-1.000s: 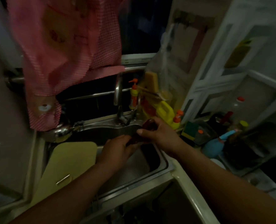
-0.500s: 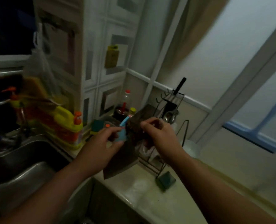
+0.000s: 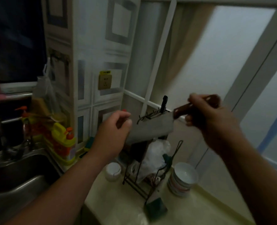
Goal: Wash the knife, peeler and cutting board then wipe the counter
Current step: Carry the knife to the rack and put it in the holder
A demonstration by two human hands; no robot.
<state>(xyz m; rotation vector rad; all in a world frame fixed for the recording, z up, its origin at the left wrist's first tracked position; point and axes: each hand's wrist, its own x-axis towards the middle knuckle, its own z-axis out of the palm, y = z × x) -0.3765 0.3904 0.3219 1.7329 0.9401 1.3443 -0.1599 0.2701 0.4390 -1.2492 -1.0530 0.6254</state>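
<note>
From the head camera, your right hand has its fingers wrapped tight around the brown handle of the knife, a broad cleaver held up in the air above the wire rack on the counter, blade pointing left. Your left hand sits at the blade's far end, fingers loosely curled with nothing visibly in them; whether they touch the steel I cannot tell. You seem to be stowing it, so keep the edge turned away from your left palm, steady the flat only, and lower it slowly into a free slot beside the black-handled tool. Mind the stacked bowls nearby.
</note>
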